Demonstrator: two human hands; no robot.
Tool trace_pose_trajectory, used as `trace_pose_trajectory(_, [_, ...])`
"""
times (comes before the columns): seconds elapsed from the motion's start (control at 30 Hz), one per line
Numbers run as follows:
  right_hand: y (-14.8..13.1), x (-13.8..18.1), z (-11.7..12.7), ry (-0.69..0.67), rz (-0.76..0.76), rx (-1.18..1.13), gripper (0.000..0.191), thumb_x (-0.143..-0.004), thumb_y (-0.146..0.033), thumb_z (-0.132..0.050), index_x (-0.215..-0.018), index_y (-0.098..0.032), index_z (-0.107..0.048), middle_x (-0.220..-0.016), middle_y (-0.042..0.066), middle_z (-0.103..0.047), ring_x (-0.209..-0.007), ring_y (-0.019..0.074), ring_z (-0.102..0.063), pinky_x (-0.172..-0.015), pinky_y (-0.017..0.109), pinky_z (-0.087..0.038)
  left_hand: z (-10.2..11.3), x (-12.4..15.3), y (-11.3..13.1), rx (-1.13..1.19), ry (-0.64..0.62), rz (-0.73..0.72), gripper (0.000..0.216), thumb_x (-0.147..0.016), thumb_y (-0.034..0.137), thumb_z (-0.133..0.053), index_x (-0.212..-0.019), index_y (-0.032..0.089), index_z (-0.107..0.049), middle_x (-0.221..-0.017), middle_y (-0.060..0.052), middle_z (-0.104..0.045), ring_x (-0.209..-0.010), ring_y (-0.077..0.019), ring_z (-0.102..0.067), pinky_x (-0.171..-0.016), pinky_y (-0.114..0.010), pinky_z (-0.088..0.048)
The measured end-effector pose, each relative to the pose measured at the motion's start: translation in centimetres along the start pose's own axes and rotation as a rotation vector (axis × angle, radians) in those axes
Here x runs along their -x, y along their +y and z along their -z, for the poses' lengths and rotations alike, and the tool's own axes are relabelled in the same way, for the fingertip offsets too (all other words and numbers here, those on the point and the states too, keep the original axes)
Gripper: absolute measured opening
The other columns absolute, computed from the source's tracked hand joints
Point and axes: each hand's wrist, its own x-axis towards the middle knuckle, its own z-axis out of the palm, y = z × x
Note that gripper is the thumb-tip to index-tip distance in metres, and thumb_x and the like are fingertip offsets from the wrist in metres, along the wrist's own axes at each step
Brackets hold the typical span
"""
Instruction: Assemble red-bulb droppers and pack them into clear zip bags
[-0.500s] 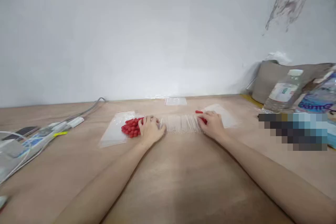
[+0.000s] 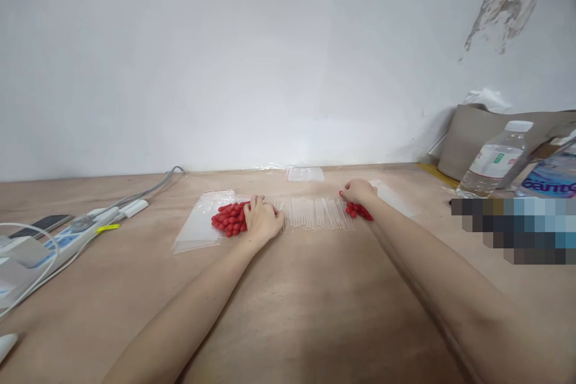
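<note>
Small red bulb-shaped pieces lie heaped on the left, partly on a clear plastic bag. My left hand rests between this heap and a row of thin clear sticks, its fingers curved and apart, the thumb beside the sticks' left end. The undersides of its fingers are hidden. Beyond the row's right end, my right hand is closed in a pinch on a red piece, just above a smaller red group.
Flat clear bags lie at the left, the back and the right. A power strip with cables and a phone are at the left. A water bottle and a grey-brown bag stand at the right.
My right hand has lifted and moved back from the row's right end, uncovering the small red group, and now pinches a red piece. My left hand has stayed nearly in place.
</note>
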Motion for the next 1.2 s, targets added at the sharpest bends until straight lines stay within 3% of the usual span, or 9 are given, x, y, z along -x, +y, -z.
trace_pose_trajectory(0.13, [-0.6,-0.7,-0.1,0.055,0.050,-0.011,0.006,-0.065,-0.019,-0.063,-0.061,-0.015,-0.060,-0.042,0.004,-0.056,-0.054,0.0182,-0.059,-0.062,0.031,-0.042,0.0,0.5,0.3,0.077,0.133,-0.070,0.018,-0.077,0.027,-0.048,-0.072,0.014,-0.061,-0.117,-0.015,-0.050,-0.117,-0.0302,-0.035,-0.089,-0.044,-0.033])
trace_pose_trajectory(0.23, [-1.4,0.0,0.1,0.193,0.141,-0.047,0.004,-0.069,-0.020,-0.059,-0.070,-0.016,-0.061,-0.063,0.007,-0.063,-0.069,0.0193,-0.061,-0.066,0.030,-0.043,-0.2,1.1,0.3,0.196,0.222,-0.226,0.016,-0.082,0.023,-0.044,-0.081,0.014,-0.057,-0.115,-0.014,-0.052,-0.117,-0.0271,-0.037,-0.093,-0.041,-0.033])
trace_pose_trajectory(0.37, [-2.3,3.6,-0.9,0.392,0.455,-0.329,0.019,-0.077,-0.025,-0.049,-0.093,-0.017,-0.054,-0.083,0.006,-0.061,-0.075,0.0144,-0.058,-0.067,0.026,-0.044,-0.3,2.0,0.3,0.344,0.244,-0.404,0.013,-0.085,0.019,-0.040,-0.086,0.015,-0.052,-0.095,-0.008,-0.061,-0.102,-0.0226,-0.050,-0.086,-0.037,-0.039])
trace_pose_trajectory(0.47, [-2.0,6.9,-3.0,0.314,0.673,-0.674,0.027,-0.079,-0.028,-0.046,-0.104,-0.018,-0.048,-0.076,0.002,-0.058,-0.064,0.0126,-0.057,-0.058,0.026,-0.046,-0.2,2.7,0.2,0.373,0.219,-0.495,0.014,-0.086,0.018,-0.041,-0.093,0.015,-0.052,-0.086,-0.006,-0.062,-0.085,-0.0198,-0.055,-0.080,-0.036,-0.041])
trace_pose_trajectory(0.6, [-0.9,9.1,-6.3,0.265,0.634,-0.845,0.013,-0.072,-0.030,-0.056,-0.078,-0.018,-0.053,-0.078,0.004,-0.058,-0.069,0.0146,-0.058,-0.063,0.028,-0.047,0.0,3.4,0.0,0.372,0.145,-0.594,0.022,-0.087,0.015,-0.040,-0.104,0.017,-0.053,-0.090,-0.006,-0.061,-0.085,-0.0184,-0.054,-0.078,-0.033,-0.042])
trace_pose_trajectory(0.67, [-0.4,9.2,-7.3,0.239,0.604,-0.902,0.016,-0.071,-0.030,-0.058,-0.078,-0.018,-0.052,-0.078,0.004,-0.059,-0.070,0.0152,-0.059,-0.063,0.028,-0.048,0.1,3.6,0.0,0.375,0.116,-0.591,0.022,-0.086,0.015,-0.040,-0.102,0.018,-0.055,-0.089,-0.005,-0.061,-0.084,-0.0180,-0.054,-0.076,-0.031,-0.042])
trace_pose_trajectory(0.83, [-0.3,9.3,-7.3,0.211,0.738,-0.760,0.021,-0.077,-0.027,-0.053,-0.096,-0.019,-0.056,-0.089,0.005,-0.060,-0.082,0.0162,-0.058,-0.072,0.031,-0.047,0.3,3.5,0.1,0.365,0.099,-0.594,0.022,-0.085,0.013,-0.041,-0.101,0.019,-0.055,-0.089,-0.003,-0.061,-0.083,-0.0159,-0.055,-0.077,-0.030,-0.041])
trace_pose_trajectory(1.1, [-0.4,10.2,-6.3,0.298,0.881,-0.574,0.020,-0.080,-0.025,-0.052,-0.095,-0.021,-0.063,-0.101,0.008,-0.053,-0.093,0.0182,-0.053,-0.080,0.034,-0.045,0.4,3.5,0.1,0.341,0.100,-0.663,0.024,-0.086,0.013,-0.039,-0.104,0.019,-0.055,-0.093,-0.004,-0.063,-0.085,-0.0165,-0.055,-0.080,-0.032,-0.041])
trace_pose_trajectory(1.2, [-0.4,10.1,-6.3,0.282,0.893,-0.574,0.017,-0.082,-0.025,-0.049,-0.089,-0.021,-0.064,-0.096,0.007,-0.055,-0.089,0.0173,-0.054,-0.078,0.034,-0.045,0.5,3.5,0.1,0.344,0.098,-0.669,0.026,-0.086,0.013,-0.040,-0.105,0.019,-0.056,-0.092,-0.004,-0.063,-0.084,-0.0168,-0.055,-0.079,-0.032,-0.042])
